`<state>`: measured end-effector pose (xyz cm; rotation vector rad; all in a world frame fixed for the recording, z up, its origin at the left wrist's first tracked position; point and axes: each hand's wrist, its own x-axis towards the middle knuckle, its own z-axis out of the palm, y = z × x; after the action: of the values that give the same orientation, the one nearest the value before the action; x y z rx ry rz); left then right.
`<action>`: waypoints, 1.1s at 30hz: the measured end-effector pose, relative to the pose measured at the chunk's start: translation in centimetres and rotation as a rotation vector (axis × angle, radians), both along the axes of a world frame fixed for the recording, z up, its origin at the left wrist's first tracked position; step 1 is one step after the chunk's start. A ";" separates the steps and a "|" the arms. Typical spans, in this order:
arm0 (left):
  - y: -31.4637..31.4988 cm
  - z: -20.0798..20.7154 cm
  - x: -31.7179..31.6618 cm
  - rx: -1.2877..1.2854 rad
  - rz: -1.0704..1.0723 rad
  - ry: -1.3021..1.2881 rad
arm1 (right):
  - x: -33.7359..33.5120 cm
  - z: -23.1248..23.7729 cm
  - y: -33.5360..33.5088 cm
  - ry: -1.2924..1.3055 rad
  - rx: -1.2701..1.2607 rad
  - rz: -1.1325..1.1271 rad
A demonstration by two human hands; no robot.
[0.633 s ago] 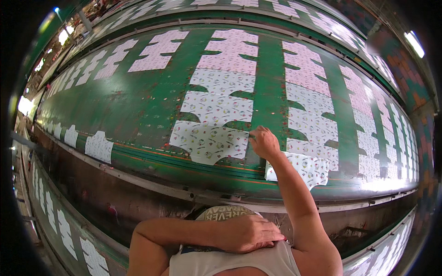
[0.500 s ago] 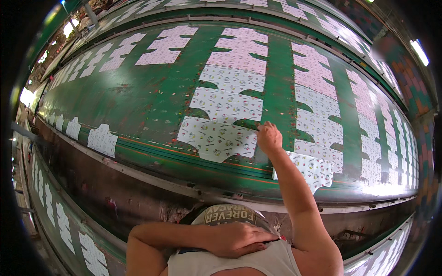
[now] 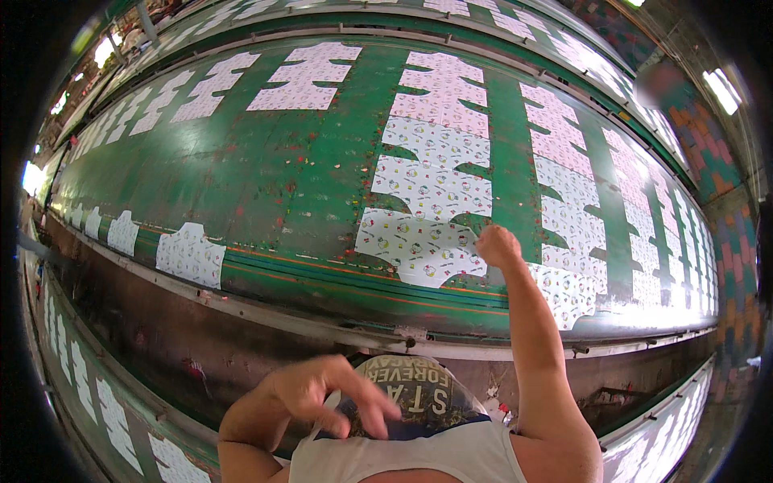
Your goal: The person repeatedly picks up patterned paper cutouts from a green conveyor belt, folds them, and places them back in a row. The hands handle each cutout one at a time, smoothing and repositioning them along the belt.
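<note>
My right hand point(image 3: 499, 245) is closed in a pinch at the right edge of a white printed fabric panel point(image 3: 423, 245), the nearest in a column on the green table point(image 3: 306, 201). The panel's right side looks slightly raised and rippled. Farther up the column lie more white panels point(image 3: 431, 173) and pink printed panels point(image 3: 443, 88). My left hand point(image 3: 330, 394) hangs in front of my body, slightly blurred, its fingers apart and holding nothing. Just right of my right hand another white panel point(image 3: 560, 294) overhangs the lower end of the neighbouring column.
More columns of cut panels point(image 3: 568, 189) line the table to the right. Smaller white pieces point(image 3: 190, 253) lie along its near left edge. A metal rail point(image 3: 314, 328) runs along the near side. Other long tables with panels stand beyond and behind me.
My right hand has moved slightly right and down, and the nearest panel's right edge has come with it, rippling. My left hand has lifted off my body and spread its fingers.
</note>
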<state>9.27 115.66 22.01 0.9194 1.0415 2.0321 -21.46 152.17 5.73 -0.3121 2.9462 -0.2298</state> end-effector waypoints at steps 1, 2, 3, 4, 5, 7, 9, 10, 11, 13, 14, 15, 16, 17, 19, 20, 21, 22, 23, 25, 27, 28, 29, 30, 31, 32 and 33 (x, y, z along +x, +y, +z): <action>-0.9 -0.5 -0.1 -0.205 0.243 -0.101 | 1.0 0.7 -1.2 -0.033 0.034 0.067; -1.5 -1.1 -0.2 -0.409 0.486 -0.204 | 2.5 1.5 -2.8 -0.115 -0.142 0.124; -1.6 -2.2 -1.7 -0.552 0.696 -0.047 | 4.3 2.2 -4.7 -0.209 -0.280 0.168; -1.5 -3.3 -3.7 -0.687 0.907 0.123 | 6.5 3.1 -6.5 -0.336 -0.386 0.234; -1.5 -4.1 -5.0 -0.818 0.998 0.367 | 8.6 4.0 -8.6 -0.319 -0.517 0.435; -1.6 -5.2 -7.0 -1.044 1.137 0.884 | 13.6 6.2 -11.9 -0.370 -0.666 0.625; -2.8 -5.8 -8.1 -1.033 0.877 1.052 | 17.0 8.6 -14.0 -0.617 -0.807 0.686; -3.4 -5.9 -8.5 -1.006 0.743 1.135 | 18.1 9.7 -14.3 -0.667 -0.825 0.667; -3.7 -6.0 -8.5 -0.991 0.697 1.022 | 18.9 10.5 -14.4 -0.708 -0.885 0.675; -4.6 -5.8 -8.1 -0.917 0.320 0.582 | 19.4 11.0 -14.0 -0.777 -1.036 0.733; -5.0 -5.6 -7.8 -0.838 0.136 0.371 | 19.7 10.7 -14.0 -0.769 -1.262 0.580; -5.4 -5.3 -7.7 -0.861 0.135 0.416 | 20.2 10.1 -14.0 -0.749 -1.480 0.417; -5.7 -5.0 -7.5 -0.761 0.246 0.333 | 20.5 9.4 -13.9 -0.697 -1.722 0.289; -5.9 -4.6 -7.1 -0.637 0.361 0.250 | 20.6 8.5 -13.8 -0.743 -1.807 0.278; -6.5 -4.0 -6.9 -0.485 0.531 -0.054 | 21.6 6.7 -14.3 -0.920 -1.883 0.193; -6.7 -3.8 -6.8 -0.319 0.649 -0.213 | 22.3 5.9 -14.7 -1.018 -1.926 0.156; -6.9 -3.7 -6.8 -0.311 0.817 -0.330 | 22.8 5.3 -15.3 -1.183 -1.882 0.191; -7.0 -3.7 -7.0 -0.259 0.978 -0.418 | 23.1 4.7 -16.6 -1.194 -1.893 0.193; -7.3 -3.9 -7.2 -0.203 1.092 -0.437 | 22.9 4.5 -17.0 -1.262 -1.773 0.236; -8.1 -4.5 -7.3 -0.103 1.255 -0.460 | 23.8 4.5 -18.9 -1.221 -1.842 0.210; -9.5 -5.5 -6.9 -0.077 1.346 -0.574 | 23.0 4.6 -19.7 -1.151 -1.508 0.219; -10.3 -6.1 -6.6 -0.044 1.373 -0.612 | 22.6 4.7 -19.7 -1.102 -1.400 0.260; -11.0 -7.0 -6.2 0.026 1.362 -0.623 | 22.2 4.7 -19.5 -1.087 -1.337 0.283; -11.8 -8.0 -5.6 0.004 1.401 -0.681 | 21.9 4.6 -18.8 -1.088 -1.273 0.251; -12.6 -9.0 -5.1 0.012 1.428 -0.722 | 21.5 4.5 -17.7 -1.082 -1.221 0.244; -13.2 -9.9 -4.4 0.027 1.456 -0.760 | 21.2 4.3 -16.5 -1.067 -1.193 0.264; -13.8 -10.7 -3.6 -0.040 1.410 -0.788 | 21.4 4.0 -15.7 -1.057 -1.370 0.220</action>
<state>5.68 101.88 11.34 -0.9797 1.3360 2.9340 -0.02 136.52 9.73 -0.4386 1.3297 -1.6860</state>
